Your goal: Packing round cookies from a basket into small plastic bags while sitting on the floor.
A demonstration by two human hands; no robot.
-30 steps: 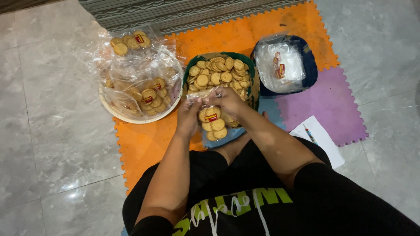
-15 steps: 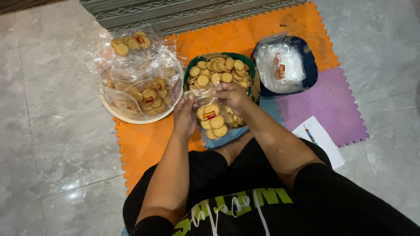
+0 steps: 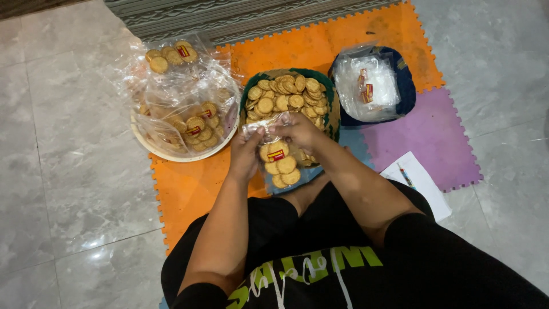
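Both my hands hold a clear plastic bag of round golden biscuits (image 3: 279,165) with a small red label inside. My left hand (image 3: 246,153) pinches the bag's top at the left, and my right hand (image 3: 299,131) pinches it at the right. The bag hangs over the near rim of a green basket (image 3: 330,114) heaped with loose biscuits (image 3: 286,96).
A white bowl (image 3: 171,155) at the left carries several filled biscuit bags. A dark blue bowl (image 3: 406,86) at the right holds empty clear bags with labels. A white paper with a pen (image 3: 416,180) lies on the purple mat. Orange foam mats cover the grey tile floor.
The bag and both hands dipped slightly and shifted left half a second ago, then returned; my fingers keep working the bag's top edge.
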